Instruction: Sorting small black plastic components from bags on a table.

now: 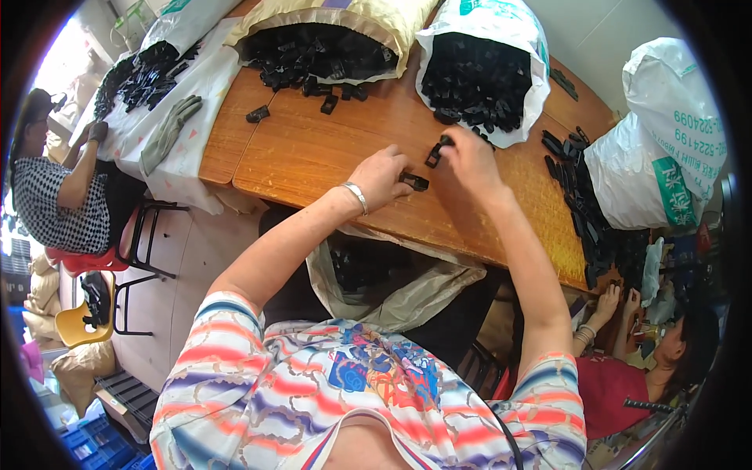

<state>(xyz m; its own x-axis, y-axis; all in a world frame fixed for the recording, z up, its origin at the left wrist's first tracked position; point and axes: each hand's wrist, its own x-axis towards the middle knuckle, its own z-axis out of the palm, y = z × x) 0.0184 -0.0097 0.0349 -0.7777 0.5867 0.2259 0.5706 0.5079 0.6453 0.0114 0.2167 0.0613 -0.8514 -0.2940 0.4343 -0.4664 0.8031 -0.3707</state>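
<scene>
Both my hands are over the wooden table, a short gap apart. My left hand is closed on a small black plastic part that sticks out past the fingertips. In the fingers of my right hand is another black plastic piece, which has an opening in it. Just beyond the right hand, a white woven sack lies with its mouth toward me, full of small black parts. A tan sack of black parts lies beside it to the left.
A few loose black parts lie on the table. On my lap is an open sack with dark pieces inside. Long black parts and a white sack are at the right. One person sits left, another right.
</scene>
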